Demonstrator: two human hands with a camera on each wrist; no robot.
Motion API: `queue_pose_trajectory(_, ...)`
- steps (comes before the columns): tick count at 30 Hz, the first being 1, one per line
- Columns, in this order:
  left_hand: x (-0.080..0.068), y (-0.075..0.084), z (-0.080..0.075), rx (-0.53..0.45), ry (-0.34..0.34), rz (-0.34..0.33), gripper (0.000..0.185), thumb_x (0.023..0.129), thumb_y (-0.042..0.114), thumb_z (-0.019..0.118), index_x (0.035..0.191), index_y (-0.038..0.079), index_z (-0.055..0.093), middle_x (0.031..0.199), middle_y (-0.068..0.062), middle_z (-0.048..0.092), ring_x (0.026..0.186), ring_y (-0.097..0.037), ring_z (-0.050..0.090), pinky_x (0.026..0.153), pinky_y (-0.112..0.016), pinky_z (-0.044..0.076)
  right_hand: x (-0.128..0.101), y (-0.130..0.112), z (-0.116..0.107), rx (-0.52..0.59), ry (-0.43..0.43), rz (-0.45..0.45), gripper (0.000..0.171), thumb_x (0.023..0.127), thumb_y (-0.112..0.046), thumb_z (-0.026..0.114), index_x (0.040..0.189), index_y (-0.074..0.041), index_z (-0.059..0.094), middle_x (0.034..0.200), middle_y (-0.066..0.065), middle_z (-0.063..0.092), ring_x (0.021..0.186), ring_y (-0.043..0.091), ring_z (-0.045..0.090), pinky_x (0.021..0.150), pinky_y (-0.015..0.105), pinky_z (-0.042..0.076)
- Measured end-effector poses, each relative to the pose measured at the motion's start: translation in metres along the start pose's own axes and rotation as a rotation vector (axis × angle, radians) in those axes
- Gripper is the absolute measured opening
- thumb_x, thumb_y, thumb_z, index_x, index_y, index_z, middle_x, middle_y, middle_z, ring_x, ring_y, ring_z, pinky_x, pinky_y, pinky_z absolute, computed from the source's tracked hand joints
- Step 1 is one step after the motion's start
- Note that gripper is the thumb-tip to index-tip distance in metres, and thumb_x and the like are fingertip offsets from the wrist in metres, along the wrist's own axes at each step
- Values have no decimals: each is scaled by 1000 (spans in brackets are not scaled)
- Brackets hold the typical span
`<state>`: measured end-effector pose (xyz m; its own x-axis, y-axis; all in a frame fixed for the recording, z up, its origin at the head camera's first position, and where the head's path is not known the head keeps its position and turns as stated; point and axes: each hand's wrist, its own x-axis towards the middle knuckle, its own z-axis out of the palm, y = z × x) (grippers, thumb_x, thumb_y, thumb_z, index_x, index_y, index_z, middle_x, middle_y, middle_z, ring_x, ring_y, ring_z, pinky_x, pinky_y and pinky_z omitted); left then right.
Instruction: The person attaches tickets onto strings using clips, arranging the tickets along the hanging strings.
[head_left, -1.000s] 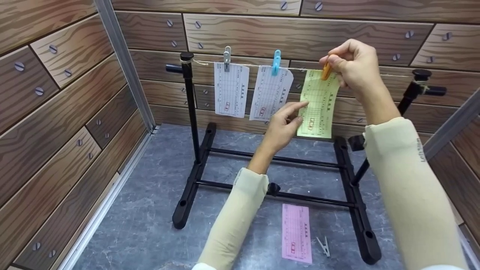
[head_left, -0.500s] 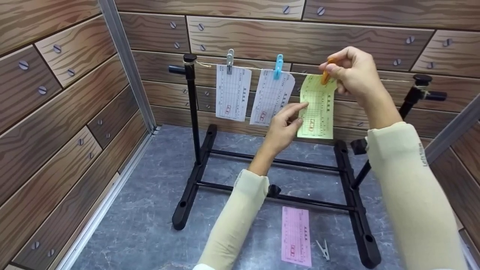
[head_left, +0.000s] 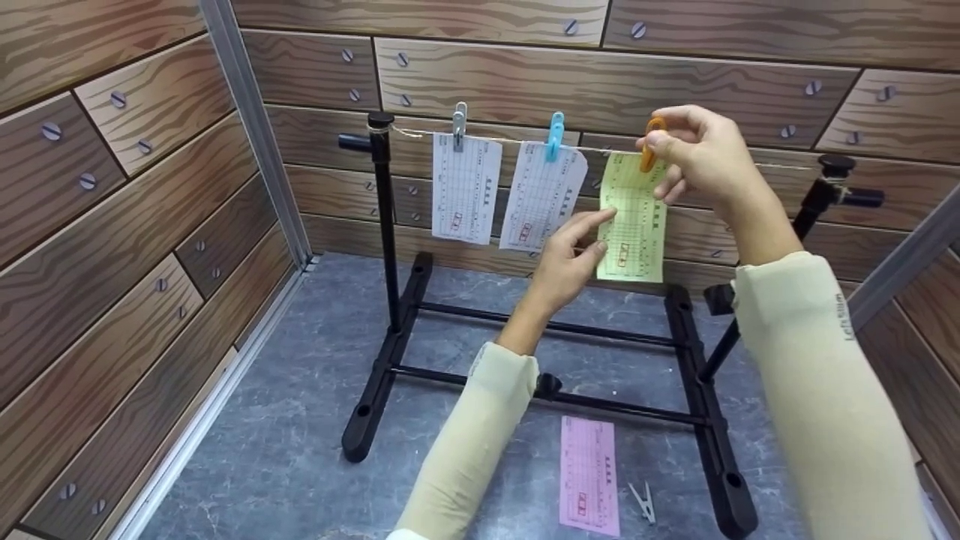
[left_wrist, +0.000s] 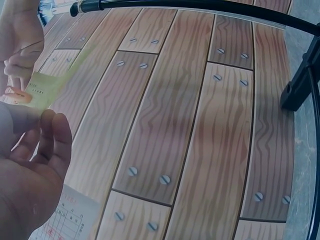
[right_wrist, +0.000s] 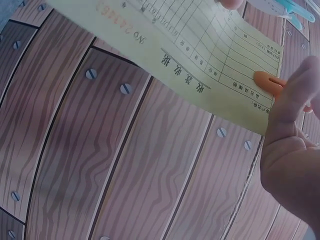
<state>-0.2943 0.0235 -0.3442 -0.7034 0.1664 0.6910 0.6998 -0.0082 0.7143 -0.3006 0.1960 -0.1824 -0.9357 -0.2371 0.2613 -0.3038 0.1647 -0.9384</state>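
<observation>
A yellow-green printed receipt (head_left: 634, 225) hangs from the string (head_left: 592, 148) on the right side of the head view. My right hand (head_left: 709, 154) pinches the orange clothespin (head_left: 649, 146) at the receipt's top edge, and its other fingers are spread loosely. With fingertips on the receipt's left edge, my left hand (head_left: 566, 262) holds the paper lower down; the far side of that grip is hidden. Two white receipts hang further left, one (head_left: 465, 195) under a grey clothespin (head_left: 459, 127), the other (head_left: 540, 199) under a blue clothespin (head_left: 555, 136).
The string runs between two posts of a black stand (head_left: 386, 225). On the grey marbled surface (head_left: 285, 420) near the front lie a pink receipt (head_left: 589, 472) and a pale clothespin (head_left: 643, 502). Wood-patterned walls (head_left: 615, 71) stand at the back and sides.
The right hand's lower fingers have spread away from the receipt, while thumb and forefinger stay at the orange clothespin. The left hand has barely moved. The view has shifted slightly.
</observation>
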Motion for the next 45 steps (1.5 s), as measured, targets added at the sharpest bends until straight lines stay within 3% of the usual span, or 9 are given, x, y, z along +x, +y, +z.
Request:
queue_pose_trajectory(5, -4, -1, 0, -9, -5, -2, 46, 93, -9, 58, 139, -5, 57, 128, -18, 59, 74, -10, 48, 66, -22, 46, -3, 2, -1, 53, 33, -28, 57, 97, -13, 68, 145, 4, 43, 104, 9, 70, 46, 21, 62, 43, 30, 54)
queue_pose_trajectory(10, -12, -6, -5, 0, -18, 1, 43, 94, -7, 59, 137, -2, 60, 123, -14, 60, 74, -16, 49, 67, -24, 44, -6, 7, -2, 221, 168, -126, 41, 92, -5, 72, 130, 4, 58, 99, 14, 68, 45, 21, 63, 43, 29, 53)
queue_pose_trajectory(13, -18, -10, -7, 7, -21, -18, 41, 95, -5, 59, 135, -1, 61, 126, -13, 61, 78, -18, 52, 71, -26, 47, -6, 10, -3, 276, 212, -141, 33, 91, -3, 73, 122, 2, 62, 97, 14, 68, 45, 21, 63, 43, 28, 53)
queue_pose_trajectory(19, -27, -15, -6, 11, -25, -71, 39, 95, -4, 58, 134, 1, 64, 127, -9, 62, 77, -14, 50, 69, -28, 47, -5, 12, -1, 250, 198, -128, 30, 92, -4, 72, 120, 0, 63, 98, 14, 67, 45, 21, 63, 43, 29, 53)
queue_pose_trajectory(26, -31, -18, -5, -5, -23, -65, 37, 96, -4, 58, 132, -3, 64, 128, -15, 62, 85, -16, 54, 72, -25, 48, -7, 11, 4, 297, 175, -147, 25, 92, 1, 70, 116, 1, 63, 98, 17, 68, 48, 23, 65, 46, 31, 55)
queue_pose_trajectory(36, -35, -20, -9, -52, 25, -79, 36, 93, -14, 53, 129, -15, 60, 125, -28, 59, 74, -6, 52, 64, -21, 46, -2, 8, 18, 352, 143, -116, 25, 94, 5, 65, 118, 3, 60, 109, 21, 57, 60, 26, 69, 61, 34, 60)
queue_pose_trajectory(45, -56, -31, -22, -48, 54, -124, 36, 95, -7, 55, 130, -4, 65, 121, -15, 63, 73, -14, 60, 64, -25, 52, 1, 4, 30, 362, 132, -70, 23, 95, 4, 60, 118, 3, 59, 110, 21, 56, 59, 25, 68, 58, 34, 59)
